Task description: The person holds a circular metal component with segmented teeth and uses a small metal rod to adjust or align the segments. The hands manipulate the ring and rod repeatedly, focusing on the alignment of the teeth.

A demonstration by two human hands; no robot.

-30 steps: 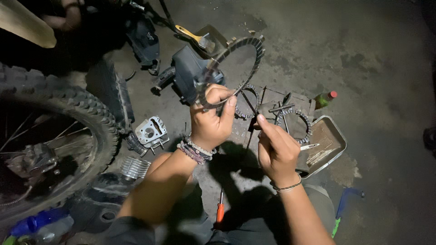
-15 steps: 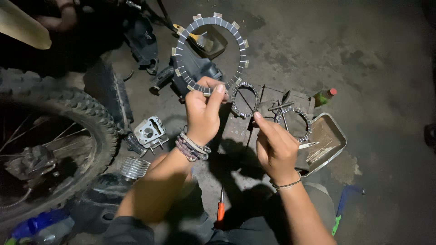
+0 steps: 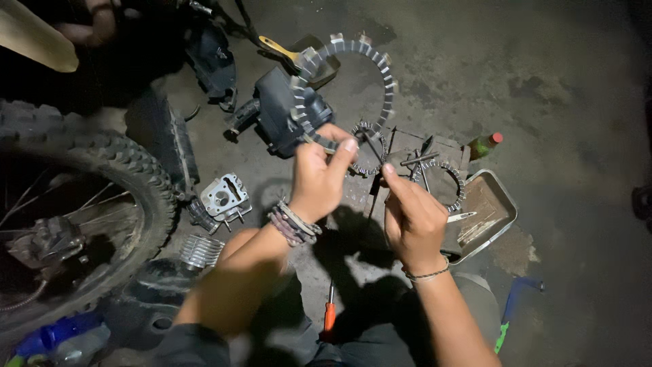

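Pinching the lower rim of a grey toothed ring-shaped clutch plate (image 3: pixel 353 81), the left hand (image 3: pixel 319 178) has thumb and fingers closed on it and holds it raised above the concrete floor (image 3: pixel 543 81), wrist bent upward, beaded bracelets at the wrist. Right hand (image 3: pixel 411 221) is loosely curled, forefinger and thumb drawn together near a thin dark rod (image 3: pixel 375 177); whether it grips the rod cannot be told. Just beyond the hands lie smaller toothed metal rings (image 3: pixel 445 183) beside a rectangular metal tray (image 3: pixel 489 211). A silver cylinder head (image 3: pixel 226 197) sits left of the left forearm, near a knobby black tyre (image 3: pixel 102 170). An orange-handled screwdriver (image 3: pixel 329 312) lies between the forearms.
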